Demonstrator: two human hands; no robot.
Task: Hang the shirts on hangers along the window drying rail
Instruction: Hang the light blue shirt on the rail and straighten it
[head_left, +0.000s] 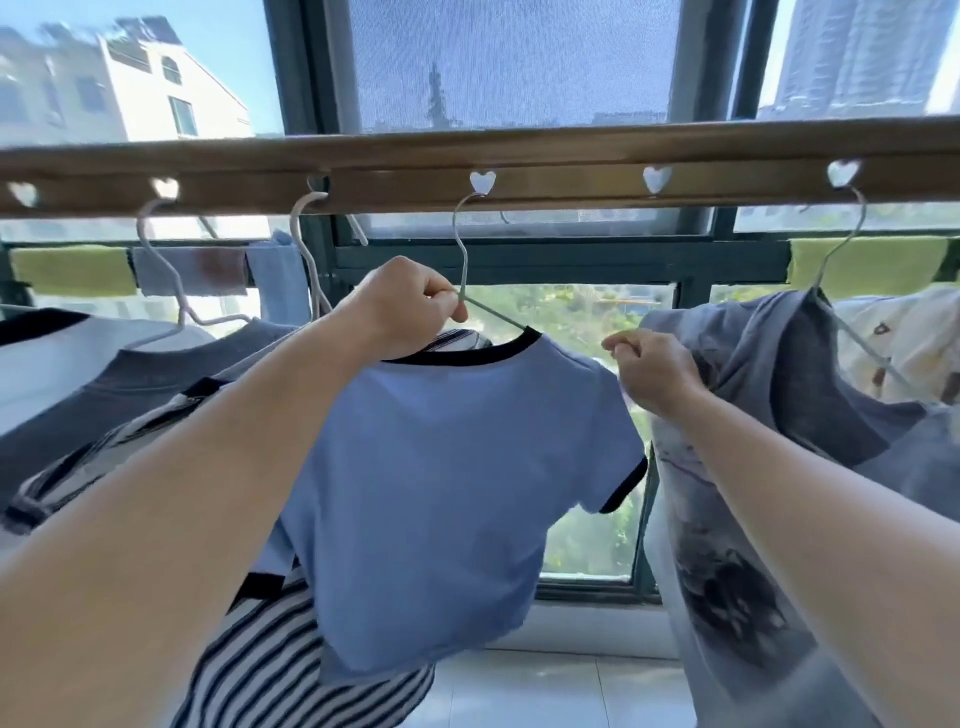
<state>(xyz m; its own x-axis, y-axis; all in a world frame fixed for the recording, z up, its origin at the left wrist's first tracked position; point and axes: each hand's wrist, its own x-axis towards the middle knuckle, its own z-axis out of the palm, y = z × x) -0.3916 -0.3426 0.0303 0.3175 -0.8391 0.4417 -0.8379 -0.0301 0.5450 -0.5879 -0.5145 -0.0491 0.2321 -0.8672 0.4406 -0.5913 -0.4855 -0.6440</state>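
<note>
Hanger (470, 260) neck pinched between left hand (402, 312) fingers (457, 310).

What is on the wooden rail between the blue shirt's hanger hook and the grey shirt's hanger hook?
In the head view, only one empty heart-shaped hole in the wooden drying rail.

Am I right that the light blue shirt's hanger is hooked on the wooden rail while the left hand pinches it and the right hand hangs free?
Not quite: in the head view the right hand pinches the light blue shirt at its shoulder. The hanger is hooked on the wooden rail, with the left hand pinching it.
</note>
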